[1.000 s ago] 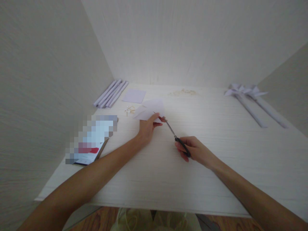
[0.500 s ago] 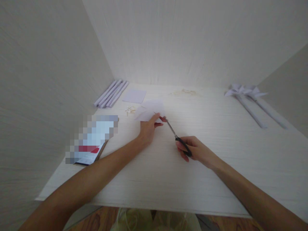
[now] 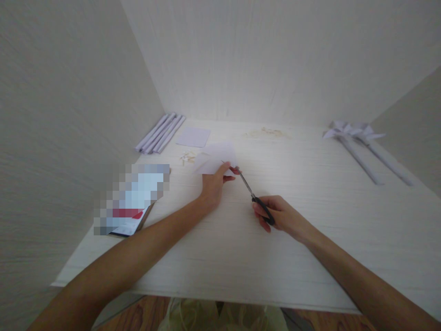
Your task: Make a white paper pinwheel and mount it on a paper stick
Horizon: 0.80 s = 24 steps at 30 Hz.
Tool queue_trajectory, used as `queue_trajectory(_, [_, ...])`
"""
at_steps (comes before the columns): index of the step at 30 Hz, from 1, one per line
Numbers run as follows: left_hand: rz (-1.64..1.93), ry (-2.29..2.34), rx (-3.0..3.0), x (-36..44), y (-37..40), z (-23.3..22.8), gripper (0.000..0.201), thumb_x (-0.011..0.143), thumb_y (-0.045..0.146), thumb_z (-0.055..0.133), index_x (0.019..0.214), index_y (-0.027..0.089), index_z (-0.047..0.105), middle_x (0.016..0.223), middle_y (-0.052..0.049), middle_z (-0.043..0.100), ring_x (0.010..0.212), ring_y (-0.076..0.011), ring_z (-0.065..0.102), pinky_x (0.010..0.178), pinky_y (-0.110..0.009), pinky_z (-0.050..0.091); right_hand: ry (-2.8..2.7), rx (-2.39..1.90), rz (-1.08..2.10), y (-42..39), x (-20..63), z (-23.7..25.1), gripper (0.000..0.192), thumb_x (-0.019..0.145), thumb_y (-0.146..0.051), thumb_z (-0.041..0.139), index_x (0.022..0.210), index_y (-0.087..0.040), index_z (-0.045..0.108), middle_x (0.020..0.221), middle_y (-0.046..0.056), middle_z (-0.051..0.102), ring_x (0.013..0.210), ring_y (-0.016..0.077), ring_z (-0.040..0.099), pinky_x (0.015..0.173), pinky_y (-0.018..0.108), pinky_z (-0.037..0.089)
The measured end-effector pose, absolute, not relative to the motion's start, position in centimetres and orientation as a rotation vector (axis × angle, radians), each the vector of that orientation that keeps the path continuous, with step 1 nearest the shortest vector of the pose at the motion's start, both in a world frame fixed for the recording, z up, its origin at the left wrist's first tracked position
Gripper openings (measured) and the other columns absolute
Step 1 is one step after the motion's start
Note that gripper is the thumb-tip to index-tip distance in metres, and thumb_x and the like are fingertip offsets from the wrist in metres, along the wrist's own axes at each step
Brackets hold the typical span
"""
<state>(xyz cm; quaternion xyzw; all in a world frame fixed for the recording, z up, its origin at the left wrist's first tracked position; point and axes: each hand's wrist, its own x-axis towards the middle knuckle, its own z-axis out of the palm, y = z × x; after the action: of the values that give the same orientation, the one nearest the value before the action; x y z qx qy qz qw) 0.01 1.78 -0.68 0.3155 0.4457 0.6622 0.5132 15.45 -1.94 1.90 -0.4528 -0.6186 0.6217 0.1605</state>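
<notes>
A pale sheet of paper (image 3: 216,155) is pinched in my left hand (image 3: 217,181), held just above the table with slits visible in it. My right hand (image 3: 270,214) grips black-handled scissors (image 3: 246,182), whose metal blades point up and left toward the paper's lower right corner. The blade tips are close to my left fingertips; whether they touch the paper I cannot tell. Behind the held sheet, a square of pale paper (image 3: 193,137) lies flat on the table.
Several rolled paper tubes (image 3: 160,133) lie at the back left. A phone (image 3: 134,202), partly blurred out, rests at the left. Small scraps (image 3: 188,157) lie beside the paper, others (image 3: 268,133) near the back wall. Two paper pinwheels on sticks (image 3: 361,147) lie at the right.
Almost nothing differs. The whole view has shifted very slightly, while both hands keep their hold on the paper and the scissors.
</notes>
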Motion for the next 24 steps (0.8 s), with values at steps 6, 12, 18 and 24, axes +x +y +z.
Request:
queue_trajectory(6, [1.587, 1.072, 0.759, -0.01, 1.81, -0.73, 0.011, 0.066, 0.025, 0.055, 0.066, 0.013, 0.055, 0.064, 0.000, 0.060, 0.058, -0.0108, 0.058, 0.046, -0.019, 0.042, -1.781, -1.311, 1.754, -1.89, 15.54, 1.60, 0.040, 0.069, -0.051, 0.051, 0.051, -0.017, 0.040, 0.037, -0.005, 0.043, 0.033, 0.0037, 0.028, 0.034, 0.021, 0.016])
queue_trajectory(12, [1.591, 1.059, 0.749, 0.00, 1.82, -0.73, 0.011, 0.066, 0.024, 0.056, 0.065, 0.013, 0.055, 0.063, 0.000, 0.060, 0.057, -0.0100, 0.058, 0.046, -0.018, 0.042, -1.775, -1.325, 1.744, -1.91, 15.58, 1.45, 0.040, 0.069, -0.050, 0.051, 0.051, -0.017, 0.041, 0.037, -0.005, 0.042, 0.033, 0.0036, 0.028, 0.034, 0.020, 0.015])
queue_trajectory(18, [1.589, 1.040, 0.717, -0.09, 1.94, -0.76, 0.009, 0.066, 0.023, 0.056, 0.067, 0.014, 0.055, 0.063, 0.000, 0.060, 0.057, -0.0104, 0.059, 0.045, -0.017, 0.042, -1.771, -1.300, 1.743, -1.92, 15.65, 1.57, 0.039, 0.070, -0.049, 0.052, 0.051, -0.016, 0.041, 0.037, -0.004, 0.043, 0.034, 0.0035, 0.029, 0.034, 0.019, 0.015])
queue_trajectory(24, [1.583, 1.018, 0.726, -0.12, 1.91, -0.75, 0.009, 0.067, 0.023, 0.056, 0.069, 0.014, 0.055, 0.064, 0.000, 0.061, 0.056, -0.0098, 0.060, 0.045, -0.016, 0.042, -1.628, -1.281, 1.734, -1.98, 15.49, 1.48, 0.039, 0.070, -0.050, 0.051, 0.053, -0.016, 0.040, 0.038, -0.004, 0.044, 0.032, 0.0027, 0.026, 0.031, 0.019, 0.013])
